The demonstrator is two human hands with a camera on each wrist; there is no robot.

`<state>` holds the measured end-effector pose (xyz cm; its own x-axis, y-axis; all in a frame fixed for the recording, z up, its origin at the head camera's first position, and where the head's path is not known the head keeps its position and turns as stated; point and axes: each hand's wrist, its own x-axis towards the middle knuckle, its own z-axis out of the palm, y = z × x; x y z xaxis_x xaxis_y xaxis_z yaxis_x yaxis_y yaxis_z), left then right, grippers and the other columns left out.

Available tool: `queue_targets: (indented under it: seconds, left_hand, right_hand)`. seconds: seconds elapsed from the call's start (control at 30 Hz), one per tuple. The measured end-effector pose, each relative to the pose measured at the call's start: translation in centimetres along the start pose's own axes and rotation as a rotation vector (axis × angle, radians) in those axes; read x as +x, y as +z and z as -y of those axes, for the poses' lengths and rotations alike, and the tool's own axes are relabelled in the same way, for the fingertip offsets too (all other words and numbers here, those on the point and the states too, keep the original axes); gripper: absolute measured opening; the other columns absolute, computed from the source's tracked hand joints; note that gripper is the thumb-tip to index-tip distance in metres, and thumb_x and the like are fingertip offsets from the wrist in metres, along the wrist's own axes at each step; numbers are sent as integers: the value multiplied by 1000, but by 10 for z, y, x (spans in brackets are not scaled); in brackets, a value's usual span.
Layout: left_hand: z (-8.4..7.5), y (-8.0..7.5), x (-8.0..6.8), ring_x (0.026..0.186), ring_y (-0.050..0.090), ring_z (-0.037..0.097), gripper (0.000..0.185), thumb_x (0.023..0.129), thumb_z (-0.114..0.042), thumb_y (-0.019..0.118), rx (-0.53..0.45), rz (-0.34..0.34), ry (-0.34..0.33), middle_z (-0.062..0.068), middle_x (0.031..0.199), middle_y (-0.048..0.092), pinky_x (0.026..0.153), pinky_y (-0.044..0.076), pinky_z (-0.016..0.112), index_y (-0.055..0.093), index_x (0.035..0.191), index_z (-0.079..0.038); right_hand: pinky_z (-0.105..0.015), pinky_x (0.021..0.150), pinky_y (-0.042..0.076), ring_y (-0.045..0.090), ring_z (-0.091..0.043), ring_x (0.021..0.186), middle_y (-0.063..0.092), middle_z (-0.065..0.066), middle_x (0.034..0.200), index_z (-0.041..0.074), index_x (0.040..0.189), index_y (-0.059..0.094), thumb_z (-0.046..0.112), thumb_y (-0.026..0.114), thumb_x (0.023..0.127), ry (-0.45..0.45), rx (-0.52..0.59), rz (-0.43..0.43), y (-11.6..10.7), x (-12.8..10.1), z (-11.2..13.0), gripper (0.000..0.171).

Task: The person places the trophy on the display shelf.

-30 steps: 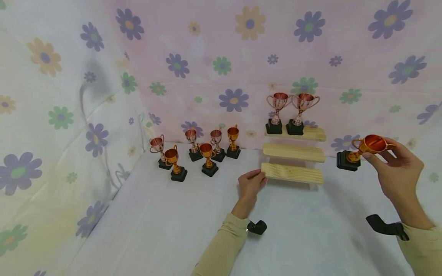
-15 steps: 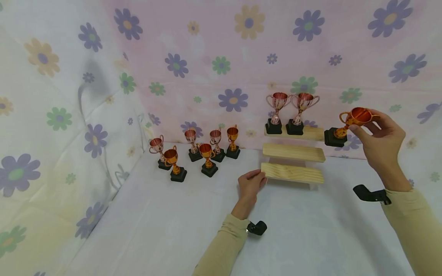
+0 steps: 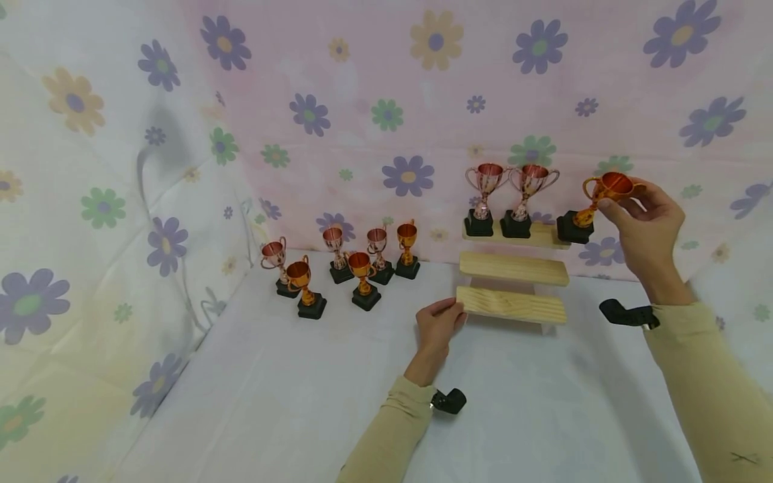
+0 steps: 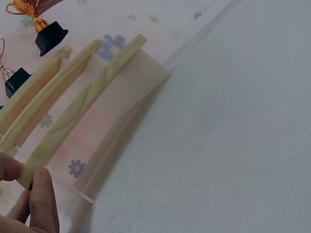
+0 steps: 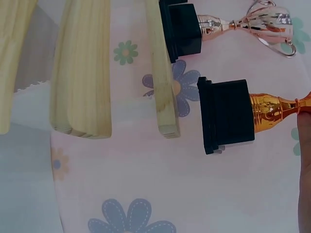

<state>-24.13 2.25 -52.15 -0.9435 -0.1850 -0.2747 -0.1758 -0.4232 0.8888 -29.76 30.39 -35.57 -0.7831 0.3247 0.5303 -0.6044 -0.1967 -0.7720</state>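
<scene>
Right hand (image 3: pixel 649 225), pinching gold two-handled trophy cup (image 3: pixel 584 217) just above right end of top tier (image 3: pixel 548 236); left hand (image 3: pixel 436 330), pinching left end of bottom tier (image 3: pixel 513 305), wooden display stand (image 3: pixel 513 267); two rose-gold trophy cups (image 3: pixel 531 180), upright on top tier.

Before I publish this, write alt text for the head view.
A person's right grip holds a gold trophy near the right end of the top shelf of a three-tier wooden stand, where two rose-gold trophies stand. The left grip pinches the left end of the bottom shelf. Six more trophies stand on the white surface to the left.
</scene>
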Motion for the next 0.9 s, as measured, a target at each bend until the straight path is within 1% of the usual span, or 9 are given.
queue_targets:
  seconds: [0.17,0.3,0.4,0.57,0.73,0.9]
  left_hand:
    - [1,-1,0,81,72,16,19,87,5,75,0,7,9,18,98,71,79,63,30,72,106,8]
    - [1,-1,0,81,72,17,18,87,5,75,-3,3,7,18,98,71,79,63,29,73,105,7]
    - [2,0,0,81,72,17,18,87,5,75,-11,1,-2,17,98,71,78,63,29,73,105,6]
    - [3,0,0,80,72,16,19,87,5,75,-11,9,6,18,98,72,78,63,29,73,105,7]
    - [3,0,-1,79,72,16,18,87,5,75,-13,9,8,18,97,71,77,63,29,72,105,7]
    - [0,0,-1,80,72,16,19,87,5,75,-16,4,5,18,98,71,78,63,29,72,105,8]
  right_hand:
    - [-16,86,57,69,-18,96,66,-10,110,-6,120,68,-16,74,82,52,-61,43,1,9,-7,40]
    - [-14,85,57,69,-15,96,66,-7,109,-4,121,69,-15,75,82,77,-86,79,5,17,-13,40]
    - [-14,83,58,68,-14,93,66,-6,107,-2,119,70,-14,75,83,85,-100,88,8,20,-17,39]
    - [-13,80,58,67,-12,89,65,-5,105,1,118,70,-13,75,83,102,-119,92,9,23,-25,38]
    - [-12,78,57,67,-10,89,64,-3,105,3,118,70,-12,75,84,128,-147,104,8,25,-29,37]
    - [-11,78,57,66,-10,92,63,-2,106,5,117,70,-6,77,86,134,-203,115,8,26,-31,34]
